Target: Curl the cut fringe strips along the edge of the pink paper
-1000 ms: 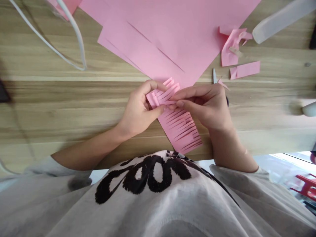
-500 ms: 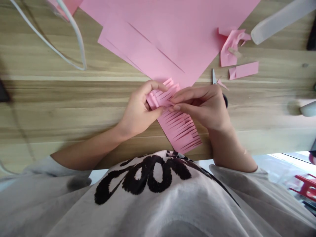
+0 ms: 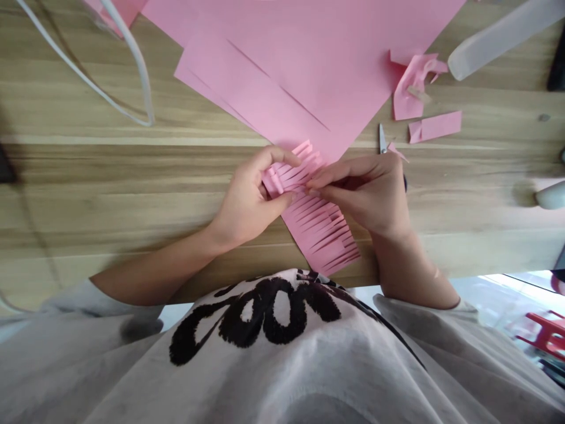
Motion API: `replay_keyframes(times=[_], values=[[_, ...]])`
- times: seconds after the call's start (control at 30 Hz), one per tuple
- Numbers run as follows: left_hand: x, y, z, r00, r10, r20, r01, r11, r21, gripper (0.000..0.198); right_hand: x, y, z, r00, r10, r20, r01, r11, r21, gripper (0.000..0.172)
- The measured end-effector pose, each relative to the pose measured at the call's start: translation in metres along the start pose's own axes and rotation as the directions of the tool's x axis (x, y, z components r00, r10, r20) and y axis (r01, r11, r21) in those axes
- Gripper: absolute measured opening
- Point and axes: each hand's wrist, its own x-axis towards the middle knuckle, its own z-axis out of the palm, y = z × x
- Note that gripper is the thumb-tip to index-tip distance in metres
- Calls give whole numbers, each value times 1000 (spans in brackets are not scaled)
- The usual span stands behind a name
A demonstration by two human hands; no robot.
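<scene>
A pink paper strip (image 3: pixel 322 227) cut into a fringe of thin slits lies on the wooden table (image 3: pixel 110 182) near its front edge. My left hand (image 3: pixel 249 197) pinches the strip's far end, where the paper curls into a small roll. My right hand (image 3: pixel 366 188) pinches the same end from the other side, fingertips pressed together on the fringe. The strip's loose end trails toward my chest.
Large pink paper sheets (image 3: pixel 300 59) with long cuts lie behind the hands. Scissors (image 3: pixel 383 140) poke out behind my right hand. Pink scraps (image 3: pixel 417 82) sit at the right, a white cable (image 3: pixel 132 65) at the left, and a pale tube (image 3: pixel 498 38) at the upper right.
The rolled end has turned slightly between my fingers, and my right hand's fingertips have shifted a little. Otherwise nothing has moved.
</scene>
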Motion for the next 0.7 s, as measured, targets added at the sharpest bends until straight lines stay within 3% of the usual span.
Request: replay_keyframes(times=[0.3, 0.7], values=[[-1, 0, 0, 1000, -19, 15, 20, 999, -48, 36, 1, -1, 0, 1000, -6, 13, 6, 1000, -12, 22], [0, 3, 0, 999, 38, -26, -40, 998, -49, 30, 0, 2, -1, 999, -49, -5, 49, 999, -24, 27]])
